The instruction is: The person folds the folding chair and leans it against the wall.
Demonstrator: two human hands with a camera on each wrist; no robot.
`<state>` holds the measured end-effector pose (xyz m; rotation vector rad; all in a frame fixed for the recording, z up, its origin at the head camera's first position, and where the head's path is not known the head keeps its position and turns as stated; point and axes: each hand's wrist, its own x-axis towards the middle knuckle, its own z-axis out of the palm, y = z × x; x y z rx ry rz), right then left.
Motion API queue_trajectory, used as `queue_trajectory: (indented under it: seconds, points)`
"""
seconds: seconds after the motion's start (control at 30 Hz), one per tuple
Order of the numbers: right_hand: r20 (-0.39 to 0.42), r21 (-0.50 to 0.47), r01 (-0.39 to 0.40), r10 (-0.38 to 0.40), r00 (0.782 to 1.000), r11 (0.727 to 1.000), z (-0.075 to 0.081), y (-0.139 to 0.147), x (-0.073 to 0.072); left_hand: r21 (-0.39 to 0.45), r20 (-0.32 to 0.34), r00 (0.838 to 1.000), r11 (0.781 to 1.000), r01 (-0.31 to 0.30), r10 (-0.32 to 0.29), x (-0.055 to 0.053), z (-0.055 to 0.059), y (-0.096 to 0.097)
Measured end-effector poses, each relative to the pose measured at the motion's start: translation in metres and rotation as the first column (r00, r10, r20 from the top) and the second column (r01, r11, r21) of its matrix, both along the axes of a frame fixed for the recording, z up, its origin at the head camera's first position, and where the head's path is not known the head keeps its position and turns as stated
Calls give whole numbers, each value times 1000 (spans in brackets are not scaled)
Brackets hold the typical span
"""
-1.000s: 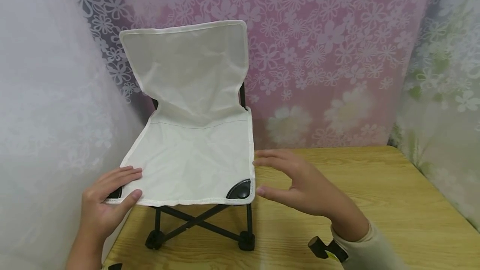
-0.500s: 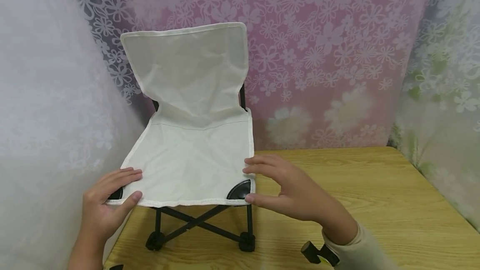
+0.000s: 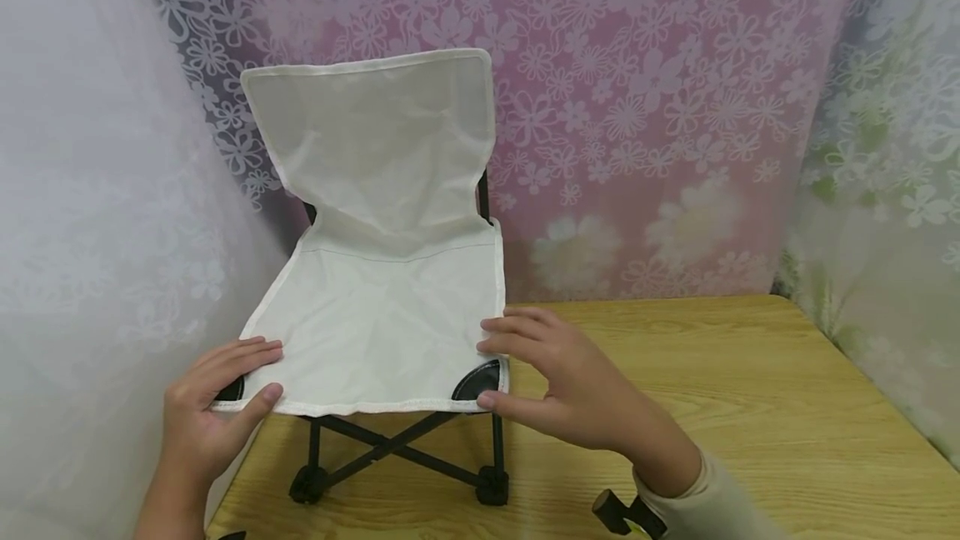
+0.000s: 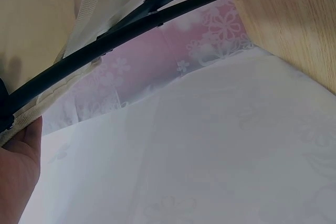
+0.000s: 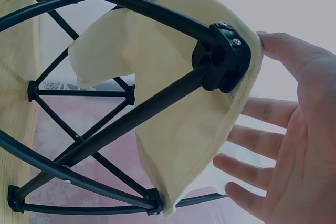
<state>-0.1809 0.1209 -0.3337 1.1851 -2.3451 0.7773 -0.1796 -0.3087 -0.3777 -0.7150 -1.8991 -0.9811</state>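
Note:
A small folding chair with a cream cloth seat (image 3: 390, 323) and a backrest (image 3: 371, 140) stands upright in the head view. Its black crossed legs (image 3: 386, 444) show under the seat's front. My left hand (image 3: 206, 407) rests over the front left corner, fingers and thumb lying on the cloth; only part of that hand (image 4: 21, 177) appears in the left wrist view. At the front right corner, by the black corner patch (image 3: 477, 380), my right hand (image 3: 570, 386) touches the seat edge with extended fingers. The right wrist view shows the black plastic corner joint (image 5: 223, 59) from below.
The chair stands on a wood-grain table (image 3: 712, 382). Behind hangs a pink flowered curtain (image 3: 637, 107). A whitish curtain (image 3: 97, 273) lies close along the left side, and another pale flowered one (image 3: 892, 232) hangs at the right.
My right hand has moved left from beside the seat until its fingertips and thumb lie over the front right edge. The left hand stays at its corner, and the chair stands in place.

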Motion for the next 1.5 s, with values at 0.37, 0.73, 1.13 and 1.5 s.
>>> queue_trajectory:
  seconds: [0.37, 0.73, 1.13, 1.5]
  points:
    - [-46, 45, 26, -24, 999, 999, -5, -11, 1, 0, 16, 1000, 1000, -10, 10, 0, -3, 1]
    - [-12, 76, 21, -20, 1000, 997, -7, -31, 4, -1, 26, 1000, 1000, 2, -2, 2, -4, 1]
    - [-56, 152, 49, -41, 998, 987, -6, -44, 8, -5, 23, 1000, 1000, -18, 18, 1, -2, 1]
    - [-88, 186, 58, -42, 995, 981, -5, -51, 11, 2, 22, 1000, 1000, -11, 11, 3, 0, 1]
